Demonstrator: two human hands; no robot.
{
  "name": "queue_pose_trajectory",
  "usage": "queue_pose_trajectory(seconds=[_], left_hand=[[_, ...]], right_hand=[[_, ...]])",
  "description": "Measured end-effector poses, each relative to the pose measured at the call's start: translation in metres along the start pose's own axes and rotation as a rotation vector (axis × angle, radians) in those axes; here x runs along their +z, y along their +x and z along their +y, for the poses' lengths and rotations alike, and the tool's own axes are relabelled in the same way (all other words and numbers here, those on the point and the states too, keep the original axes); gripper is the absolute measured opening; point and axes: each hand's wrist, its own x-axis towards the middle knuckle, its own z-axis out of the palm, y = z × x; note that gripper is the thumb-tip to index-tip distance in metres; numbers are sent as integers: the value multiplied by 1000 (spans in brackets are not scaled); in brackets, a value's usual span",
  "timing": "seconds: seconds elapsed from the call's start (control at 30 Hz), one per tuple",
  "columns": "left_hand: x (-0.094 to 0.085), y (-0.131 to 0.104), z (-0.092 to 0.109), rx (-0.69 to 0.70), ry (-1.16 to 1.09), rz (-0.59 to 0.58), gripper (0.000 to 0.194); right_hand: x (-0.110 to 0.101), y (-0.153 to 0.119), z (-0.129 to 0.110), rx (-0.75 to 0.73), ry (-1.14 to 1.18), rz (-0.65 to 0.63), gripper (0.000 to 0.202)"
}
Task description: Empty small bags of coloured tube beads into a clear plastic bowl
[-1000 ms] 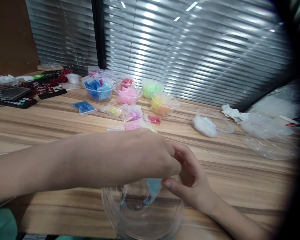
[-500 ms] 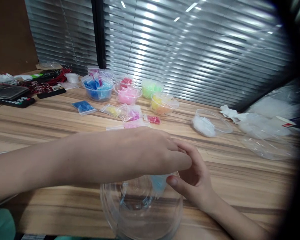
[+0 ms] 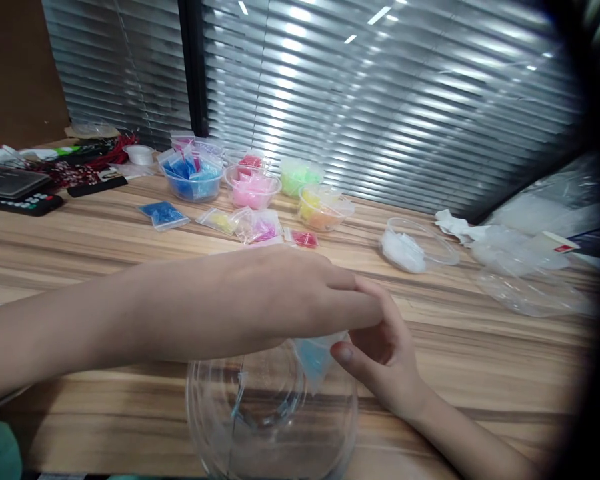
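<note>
My left hand (image 3: 300, 293) reaches across from the left, palm down, above a clear round container (image 3: 275, 427) near the table's front edge. Its fingers meet those of my right hand (image 3: 380, 353), which comes from the lower right with thumb and fingers curled. A small clear bag with light blue contents (image 3: 314, 357) hangs below the hands, one corner pointing down over the container. Both hands close round its upper part, though the exact grip is hidden behind my left hand. Small bluish bits lie inside the container.
Bowls of blue (image 3: 193, 177), pink (image 3: 253, 190), green (image 3: 300, 175) and yellow-orange (image 3: 325, 208) packets stand near the blinds. Loose packets lie before them. A white-filled bowl (image 3: 403, 250) and clear plastic (image 3: 530, 287) are right; a remote (image 3: 23, 202) and wires (image 3: 80, 170) left.
The view has shifted slightly. The light blue bag shows more below my left hand, its corner pointing down more plainly. Both hands keep nearly the same pose.
</note>
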Motion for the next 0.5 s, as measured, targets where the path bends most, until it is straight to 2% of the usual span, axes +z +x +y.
queue_pose_trajectory(seconds=[0.07,0.13,0.27,0.37,0.5], left_hand=[[-1,-2,-2,-51,32,56,20],[-2,-4,-5,-112,107,66,13],[-4,-7,-9,-144,187,-107,28],[-4,-8,-7,-139,224,-175,42],[-1,-18,-4,-88,370,-268,37]], right_hand=[[0,1,0,15,26,19,54],[1,2,-1,4,32,18,51],[2,3,-1,-48,-25,-1,52],[2,1,0,-57,-86,-5,55],[1,-1,1,-55,-155,-18,53]])
